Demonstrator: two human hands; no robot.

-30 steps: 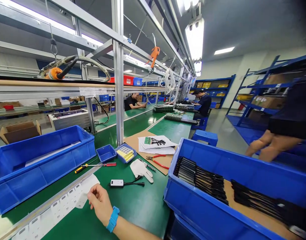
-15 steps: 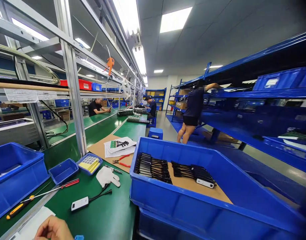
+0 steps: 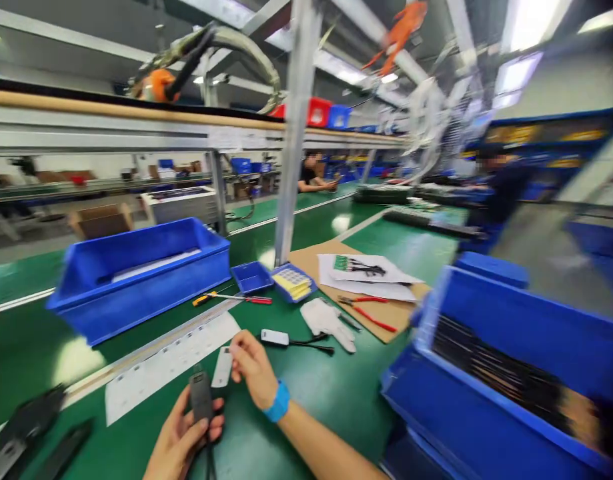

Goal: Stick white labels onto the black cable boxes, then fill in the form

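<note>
My left hand [image 3: 179,437] holds a small dark module [image 3: 201,395] with a cable hanging from it, low in the middle of the view. My right hand [image 3: 253,368], with a blue wristband, pinches a small white label [image 3: 221,367] just right of the module. A long white label sheet [image 3: 169,362] lies on the green bench [image 3: 316,393] to the left of both hands. A white module with a black cable [image 3: 276,337] rests just beyond my right hand.
A big blue bin [image 3: 141,277] stands at the left, another with black parts [image 3: 506,373] at the right. Two small blue trays [image 3: 273,279], screwdrivers [image 3: 233,299], a white glove [image 3: 329,320], red pliers [image 3: 369,313] and papers on cardboard lie beyond. People work further along the bench.
The view swung back left and down to the bench. My left hand came into view holding the dark module, and my right hand now pinches a white label beside it.
</note>
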